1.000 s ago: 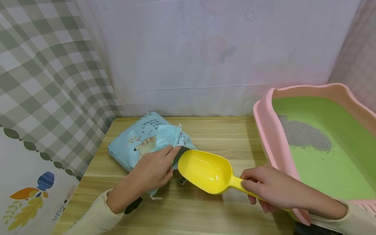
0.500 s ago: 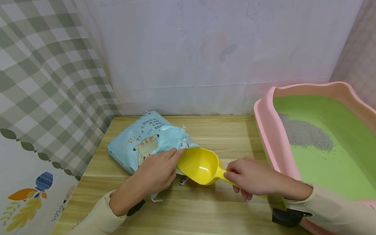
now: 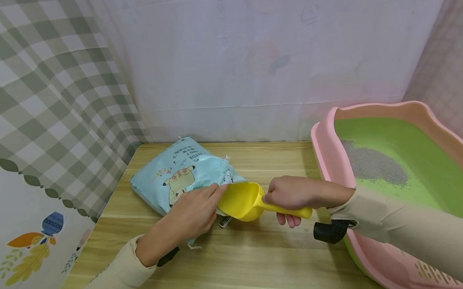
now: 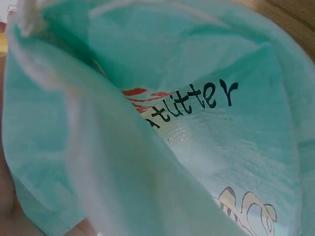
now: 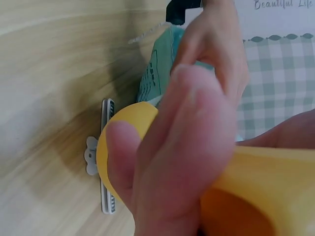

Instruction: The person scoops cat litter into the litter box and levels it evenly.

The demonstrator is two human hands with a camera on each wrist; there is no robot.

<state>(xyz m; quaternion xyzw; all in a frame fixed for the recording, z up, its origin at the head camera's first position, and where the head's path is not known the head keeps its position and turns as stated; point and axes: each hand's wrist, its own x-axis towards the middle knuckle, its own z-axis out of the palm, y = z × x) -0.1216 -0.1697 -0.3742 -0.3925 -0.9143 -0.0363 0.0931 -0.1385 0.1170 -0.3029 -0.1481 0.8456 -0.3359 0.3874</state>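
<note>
A light blue cat litter bag [image 3: 178,164] lies on the wooden table, its mouth facing right. My left hand [image 3: 193,211] grips the edge of that mouth; in the left wrist view the crumpled bag plastic [image 4: 216,59] fills most of the picture. With my right hand [image 3: 292,195] I hold a yellow scoop [image 3: 239,202] by its handle. The scoop's front end is at the bag's mouth, partly hidden behind the left fingers and the bag's edge. Whether any litter is in its tip cannot be seen. In the right wrist view, fingers [image 5: 187,142] wrap the scoop handle [image 5: 280,182].
A bag clip [image 5: 107,162] lies on the table under the scoop. To the right stands a pink-rimmed litter box [image 3: 332,148] with a green base and a patch of grey litter [image 3: 376,164]. A checked cloth [image 3: 58,83] hangs at left, a white sheet [image 3: 220,67] behind.
My right hand has moved left and up with the scoop, whose front end has gone to the bag's mouth; the hand has also turned over the handle. The left hand stays almost in place.
</note>
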